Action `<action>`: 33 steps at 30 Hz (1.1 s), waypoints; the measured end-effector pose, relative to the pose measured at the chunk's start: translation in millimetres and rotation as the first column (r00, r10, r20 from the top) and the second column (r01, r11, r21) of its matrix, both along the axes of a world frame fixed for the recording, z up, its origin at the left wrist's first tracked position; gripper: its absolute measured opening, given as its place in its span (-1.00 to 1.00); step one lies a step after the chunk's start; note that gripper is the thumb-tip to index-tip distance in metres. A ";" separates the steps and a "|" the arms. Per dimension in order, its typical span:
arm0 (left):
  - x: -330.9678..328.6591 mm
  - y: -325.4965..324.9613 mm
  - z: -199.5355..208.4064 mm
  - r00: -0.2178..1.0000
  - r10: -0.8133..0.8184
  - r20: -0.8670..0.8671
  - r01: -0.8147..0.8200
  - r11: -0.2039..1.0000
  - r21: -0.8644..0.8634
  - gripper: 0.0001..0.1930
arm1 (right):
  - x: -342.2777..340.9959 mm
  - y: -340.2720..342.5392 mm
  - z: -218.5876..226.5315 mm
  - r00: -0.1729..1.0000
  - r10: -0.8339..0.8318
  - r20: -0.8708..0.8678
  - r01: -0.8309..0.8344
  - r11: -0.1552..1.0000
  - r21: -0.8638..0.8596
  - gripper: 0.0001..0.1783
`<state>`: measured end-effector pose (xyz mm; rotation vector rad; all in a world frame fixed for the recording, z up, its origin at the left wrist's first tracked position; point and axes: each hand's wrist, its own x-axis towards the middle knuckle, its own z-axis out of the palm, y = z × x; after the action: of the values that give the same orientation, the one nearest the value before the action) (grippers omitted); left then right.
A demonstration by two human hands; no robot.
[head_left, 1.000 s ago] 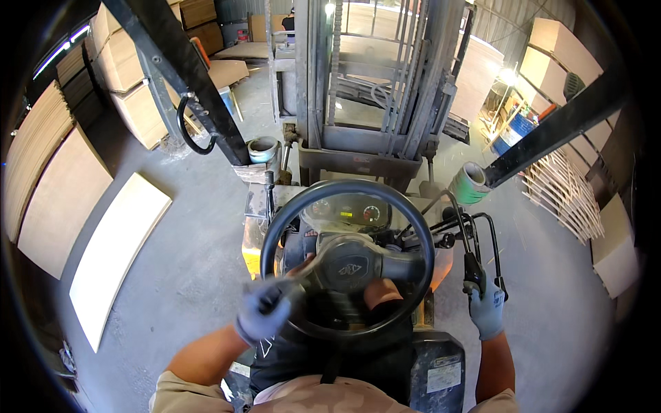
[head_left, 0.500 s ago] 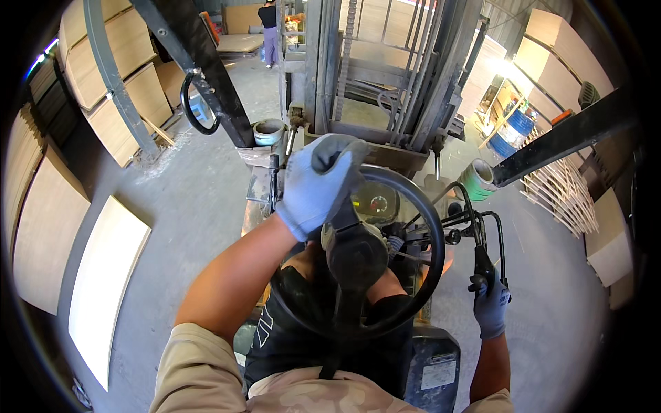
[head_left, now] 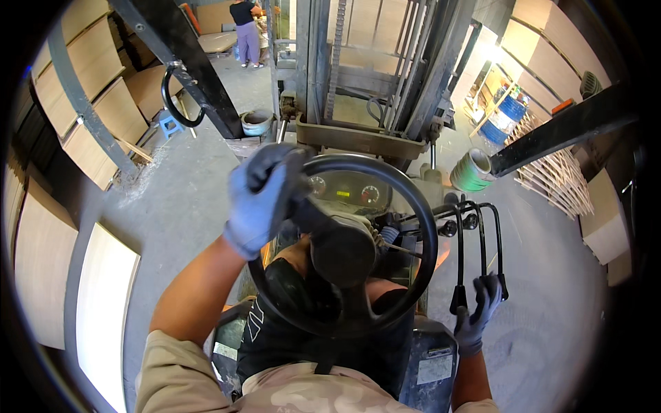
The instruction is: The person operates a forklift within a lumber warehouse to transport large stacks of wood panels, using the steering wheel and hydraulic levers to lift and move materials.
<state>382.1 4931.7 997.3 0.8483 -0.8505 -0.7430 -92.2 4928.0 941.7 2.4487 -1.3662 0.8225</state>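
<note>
While the blue-grey-gloved left hand [head_left: 261, 201] curls round the black, round steering wheel [head_left: 344, 255], centre frame | right hand [head_left: 475, 320], lower right, fingers loosely spread at three bent black metal levers [head_left: 483, 242], contact unclear | turn seemingly begun, unfinished; levers ungripped

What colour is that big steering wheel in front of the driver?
The steering wheel is black; it shows best in the head view.

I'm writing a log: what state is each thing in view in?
Round black steering wheel: turned, one spoke pointing down
Left blue gloved hand: curled at wheel's upper left
Right grey gloved hand: partly open, at bent black levers
Small yellow dashboard display: lit
Blue-white cylindrical drum: upright
</note>
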 end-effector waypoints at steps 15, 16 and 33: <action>-28.5 119.5 -86.6 0.741 -0.275 0.613 0.371 0.928 -0.032 -0.75 | 94.3 -25.9 20.3 0.960 0.017 0.281 -0.008 0.999 -0.031 -0.03; -36.5 114.3 -97.1 0.736 -0.309 0.602 0.412 0.910 -0.036 -0.72 | 93.1 -22.4 11.8 0.976 0.004 0.219 0.000 1.000 -0.021 -0.02; 52.9 108.5 -158.1 0.799 -0.072 0.597 0.088 0.996 0.003 -0.77 | 84.1 0.8 -74.4 0.971 -0.090 0.221 0.044 0.978 0.205 -0.32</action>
<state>434.9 5040.2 839.1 1.0496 -1.4682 -0.5321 -8.1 4928.8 867.3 2.4986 -1.6778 1.0252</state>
